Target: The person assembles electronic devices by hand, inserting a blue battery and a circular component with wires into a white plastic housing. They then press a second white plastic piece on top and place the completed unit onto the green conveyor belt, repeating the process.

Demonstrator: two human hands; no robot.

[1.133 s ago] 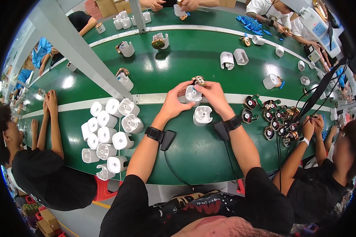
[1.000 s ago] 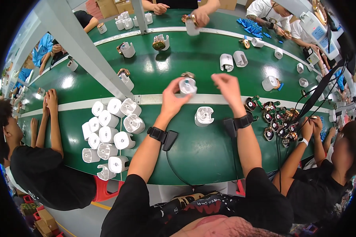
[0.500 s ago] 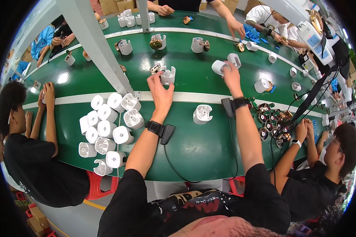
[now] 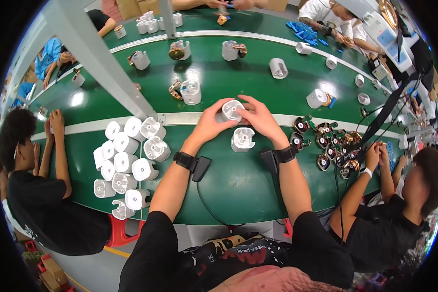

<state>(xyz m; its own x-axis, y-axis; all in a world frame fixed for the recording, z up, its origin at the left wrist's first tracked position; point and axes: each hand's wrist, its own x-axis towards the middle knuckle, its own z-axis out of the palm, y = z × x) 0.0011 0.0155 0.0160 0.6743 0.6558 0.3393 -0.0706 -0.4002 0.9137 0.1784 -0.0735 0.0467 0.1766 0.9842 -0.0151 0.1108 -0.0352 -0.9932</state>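
A white plastic housing, its ribbed inside facing up, is between my two hands just above the pale rail. My left hand wraps it from the left, and my right hand grips it from the right with the thumb at its rim. Just below my hands a second white housing with a notched wall, the notched cup, stands on the green table. Beyond my left hand another housing stands upright, with a coppery metal part beside it.
Many white housings are grouped at the left. A heap of round black-and-copper parts lies at the right. The pale rail crosses the green table, and a grey post rises at its left. Co-workers sit on both sides.
My right hand has come back toward me with a white housing. My left hand has let go of the housing beside the coppery part and joined the right on this one.
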